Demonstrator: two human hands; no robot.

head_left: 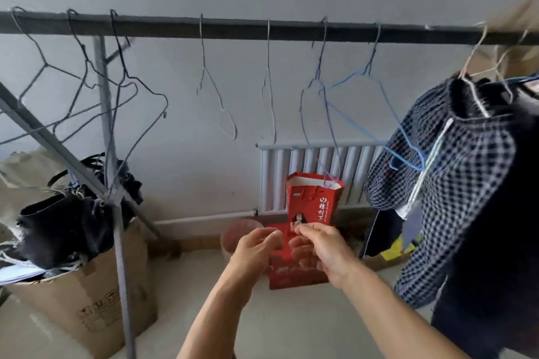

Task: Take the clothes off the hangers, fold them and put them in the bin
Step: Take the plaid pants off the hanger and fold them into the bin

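Both hands are up front, close together, left hand (256, 251) and right hand (318, 248) with fingers loosely curled, holding nothing. A checked shirt (466, 183) hangs on the rail (233, 28) far right; bare wire hangers (215, 96) left of it. Cardboard box (87, 300) of dark clothes sits at left.

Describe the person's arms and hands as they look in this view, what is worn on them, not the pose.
Both forearms are bare up to the bottom edge of the picture: no sleeves show. The left hand and the right hand wear no gloves, and no watch, bracelet or ring is visible. The fingertips are a little blurred, so fine detail there cannot be told.
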